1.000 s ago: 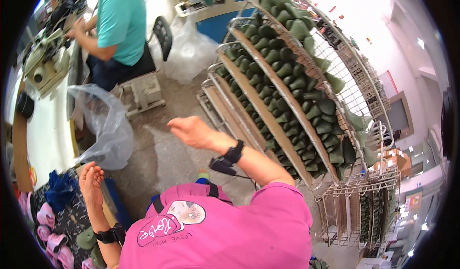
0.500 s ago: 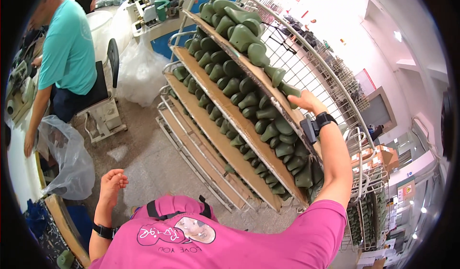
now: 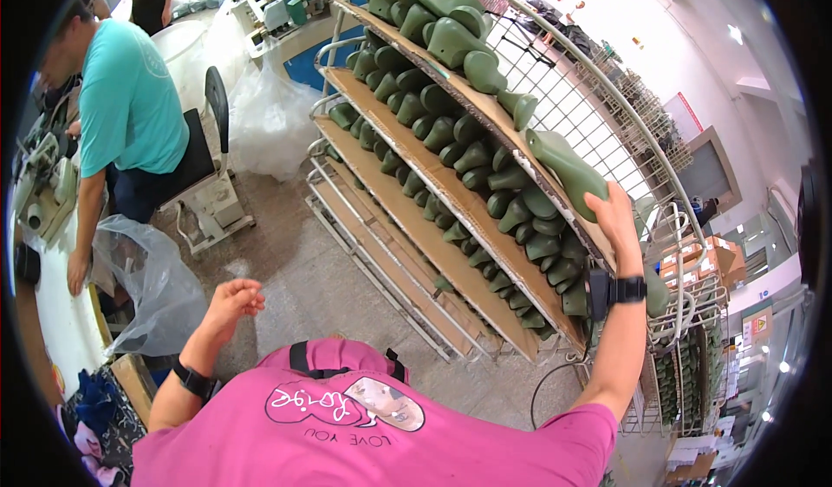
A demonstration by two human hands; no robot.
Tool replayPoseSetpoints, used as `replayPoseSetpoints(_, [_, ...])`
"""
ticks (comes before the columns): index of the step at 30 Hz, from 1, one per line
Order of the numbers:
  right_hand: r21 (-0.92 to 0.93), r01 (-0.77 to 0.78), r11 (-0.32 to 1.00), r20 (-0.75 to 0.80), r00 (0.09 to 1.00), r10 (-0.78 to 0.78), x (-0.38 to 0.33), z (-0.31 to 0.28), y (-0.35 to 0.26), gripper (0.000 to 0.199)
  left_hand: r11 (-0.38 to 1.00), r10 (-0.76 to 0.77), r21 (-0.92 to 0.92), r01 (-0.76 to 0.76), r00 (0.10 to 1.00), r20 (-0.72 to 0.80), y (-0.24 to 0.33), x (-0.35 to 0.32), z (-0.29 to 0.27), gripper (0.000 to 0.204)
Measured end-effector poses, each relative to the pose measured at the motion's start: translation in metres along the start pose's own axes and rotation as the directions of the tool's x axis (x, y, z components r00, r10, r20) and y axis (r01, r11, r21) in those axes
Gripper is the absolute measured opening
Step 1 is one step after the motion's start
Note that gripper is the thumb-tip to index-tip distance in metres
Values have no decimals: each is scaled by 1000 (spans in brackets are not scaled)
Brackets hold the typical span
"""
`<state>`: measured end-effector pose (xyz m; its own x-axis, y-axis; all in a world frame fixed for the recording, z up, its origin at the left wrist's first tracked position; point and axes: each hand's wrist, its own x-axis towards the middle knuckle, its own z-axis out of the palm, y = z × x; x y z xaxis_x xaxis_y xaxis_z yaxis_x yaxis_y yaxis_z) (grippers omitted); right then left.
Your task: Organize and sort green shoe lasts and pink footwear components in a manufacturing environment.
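Observation:
My right hand (image 3: 617, 220) grips one end of a green shoe last (image 3: 563, 165) at the right end of the rack's top shelf. The last lies slantwise, its other end pointing away from me along the shelf edge. More green lasts (image 3: 454, 43) crowd the far part of that shelf, and others fill the shelves below. My left hand (image 3: 232, 305) hovers in front of my body, away from the rack, with fingers curled in and nothing visible in them. Each wrist wears a dark band.
The metal rack has tilted brown shelf boards (image 3: 374, 107) and a wire-grid side (image 3: 568, 84). At left, a person in a turquoise shirt (image 3: 130, 97) sits on a black chair (image 3: 217, 110) by a worktable (image 3: 61, 314). Clear plastic bags (image 3: 152, 288) hang nearby. Cartons (image 3: 724, 262) stand at right.
My right hand has come nearer, drawing the shoe last toward me along the top shelf. My left hand has risen slightly and shifted right. The whole view has shifted a little.

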<state>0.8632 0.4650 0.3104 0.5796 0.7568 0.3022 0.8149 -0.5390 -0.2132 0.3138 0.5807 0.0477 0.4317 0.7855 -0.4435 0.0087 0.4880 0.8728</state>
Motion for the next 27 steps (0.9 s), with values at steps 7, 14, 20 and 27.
replayPoseSetpoints(7, [414, 77, 907, -207, 978, 12, -46, 16, 29, 32, 981, 95, 148, -127, 974, 205, 72, 39, 27, 19])
replayPoseSetpoints(14, [366, 122, 923, -368, 930, 23, -54, 19, 27, 31, 848, 211, 329, -414, 836, 507, 163, 87, 114, 26])
replayPoseSetpoints(20, [418, 141, 897, -389, 921, 36, -56, 29, 15, 30, 363, 400, 464, -808, 585, 706, 239, 128, 201, 26])
replayPoseSetpoints(27, [443, 139, 886, -393, 918, 52, -58, 29, 13, 31, -362, 587, 462, -810, 187, 787, 303, 197, 270, 27])
